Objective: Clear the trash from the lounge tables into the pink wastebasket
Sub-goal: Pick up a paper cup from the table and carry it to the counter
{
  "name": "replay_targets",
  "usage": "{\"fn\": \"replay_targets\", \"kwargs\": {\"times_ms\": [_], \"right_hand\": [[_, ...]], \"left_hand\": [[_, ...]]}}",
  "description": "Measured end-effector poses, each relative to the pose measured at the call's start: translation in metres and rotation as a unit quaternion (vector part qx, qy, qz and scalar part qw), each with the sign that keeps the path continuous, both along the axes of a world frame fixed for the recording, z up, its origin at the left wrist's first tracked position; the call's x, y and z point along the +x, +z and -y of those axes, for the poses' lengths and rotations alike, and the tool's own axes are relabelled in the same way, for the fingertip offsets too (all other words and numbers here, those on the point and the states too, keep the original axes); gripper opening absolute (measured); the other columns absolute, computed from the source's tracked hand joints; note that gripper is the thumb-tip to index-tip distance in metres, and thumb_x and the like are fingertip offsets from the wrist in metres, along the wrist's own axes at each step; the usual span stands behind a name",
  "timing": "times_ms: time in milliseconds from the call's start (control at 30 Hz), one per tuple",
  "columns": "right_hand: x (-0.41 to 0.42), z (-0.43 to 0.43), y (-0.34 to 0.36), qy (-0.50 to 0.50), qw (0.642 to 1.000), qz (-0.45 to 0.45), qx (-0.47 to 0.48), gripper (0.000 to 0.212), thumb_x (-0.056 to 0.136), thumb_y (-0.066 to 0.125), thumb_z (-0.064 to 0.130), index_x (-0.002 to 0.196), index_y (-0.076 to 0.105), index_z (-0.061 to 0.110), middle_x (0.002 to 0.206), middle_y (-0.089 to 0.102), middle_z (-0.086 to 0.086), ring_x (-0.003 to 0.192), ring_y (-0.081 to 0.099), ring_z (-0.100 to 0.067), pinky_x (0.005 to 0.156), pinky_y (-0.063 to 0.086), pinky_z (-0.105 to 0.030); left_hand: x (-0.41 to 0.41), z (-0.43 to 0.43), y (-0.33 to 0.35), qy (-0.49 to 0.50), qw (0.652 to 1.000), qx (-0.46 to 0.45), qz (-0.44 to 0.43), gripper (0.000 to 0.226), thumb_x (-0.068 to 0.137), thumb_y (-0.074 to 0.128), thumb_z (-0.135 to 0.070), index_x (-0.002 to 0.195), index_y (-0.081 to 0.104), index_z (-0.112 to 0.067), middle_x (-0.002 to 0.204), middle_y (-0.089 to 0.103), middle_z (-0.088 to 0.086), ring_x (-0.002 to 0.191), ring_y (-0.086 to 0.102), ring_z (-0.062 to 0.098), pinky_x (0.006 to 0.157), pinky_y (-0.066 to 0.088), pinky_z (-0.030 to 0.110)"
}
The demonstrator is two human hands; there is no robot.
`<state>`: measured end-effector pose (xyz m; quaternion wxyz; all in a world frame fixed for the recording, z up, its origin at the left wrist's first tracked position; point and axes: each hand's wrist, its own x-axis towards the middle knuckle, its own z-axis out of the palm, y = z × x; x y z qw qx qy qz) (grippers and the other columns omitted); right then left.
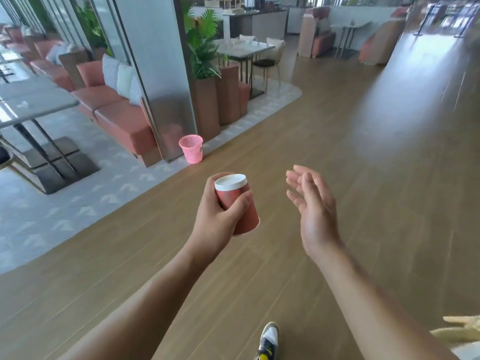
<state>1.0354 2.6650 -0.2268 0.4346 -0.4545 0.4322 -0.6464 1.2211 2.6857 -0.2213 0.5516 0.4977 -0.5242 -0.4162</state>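
The paper cup [248, 220] is held in the left hand [215, 219], low in front of the person and above the wooden floor [285, 131]. The fingers [240, 205] of that hand are curled round the red wall and clamped on it, with the thumb across the near side. The cup is tilted. Its narrower white end [230, 182] points up and away, and its wider red rim points down toward the person. Whether it holds liquid cannot be told. The right hand [311, 203] hangs just beside the cup without touching it. It holds nothing, and its fingers [298, 183] are apart and relaxed. The pink wastebasket [191, 148] stands upright on the floor ahead and to the left. It sits at the foot of a metal column [166, 74], beside the end of a salmon sofa [122, 120], and is well apart from the cup. A grey table [33, 105] stands further left on the patterned carpet [52, 216]. One shoe [268, 339] shows at the bottom edge. Handling judgement: the cup is probably light and thin-walled, so a hard squeeze would dent it. Its waxed surface may slip under a loose hold. Grip it round the mid-wall or close to the stiffer white end, using moderate pressure. The present one-hand hold appears adequate for the carry. The basket mouth is open and faces up, so the cup should be let go only once it is directly above that mouth.
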Motion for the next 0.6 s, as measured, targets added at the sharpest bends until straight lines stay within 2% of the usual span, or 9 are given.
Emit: {"fn": "replay_targets", "kwargs": {"times_ms": [100,267,433,600], "right_hand": [[-0.022,0.076,0.001,-0.001,1.000,-0.007,0.011,0.037,0.096,0.052,0.053,0.122,0.068,0.031,0.126,0.072,0.002,0.123,0.067,-0.007,0.113,0.051,-0.042],[-0.062,0.194,0.018,-0.013,1.000,-0.012,0.008,0.036,0.097,0.052,0.050,0.122,0.068,0.030,0.126,0.073,0.001,0.124,0.067,-0.007,0.112,0.051,-0.040],[-0.100,0.285,0.025,-0.030,0.999,-0.026,0.003,0.034,0.098,0.053,0.050,0.122,0.068,0.031,0.127,0.073,0.004,0.124,0.066,-0.006,0.111,0.052,-0.040],[-0.132,0.388,0.018,-0.057,0.998,-0.034,0.008,0.035,0.097,0.054,0.049,0.121,0.069,0.029,0.126,0.073,0.000,0.124,0.067,-0.007,0.111,0.052,-0.042]], "left_hand": [[-0.023,0.076,0.003,-0.005,1.000,0.000,-0.006,0.052,0.073,0.075,-0.055,0.118,0.059,-0.035,0.104,0.071,-0.014,0.094,0.071,0.006,0.077,0.060,0.024],[-0.060,0.196,0.016,-0.018,1.000,-0.012,-0.001,0.052,0.075,0.075,-0.052,0.120,0.058,-0.033,0.101,0.069,-0.021,0.091,0.068,-0.001,0.076,0.056,0.018],[-0.090,0.297,0.015,-0.039,0.999,-0.007,-0.004,0.042,0.082,0.076,-0.041,0.120,0.057,-0.036,0.101,0.069,-0.021,0.090,0.069,0.001,0.077,0.061,0.025],[-0.119,0.408,0.008,-0.062,0.998,-0.008,-0.014,0.048,0.075,0.076,-0.052,0.118,0.058,-0.040,0.102,0.070,-0.020,0.092,0.070,0.002,0.078,0.060,0.025]]}}
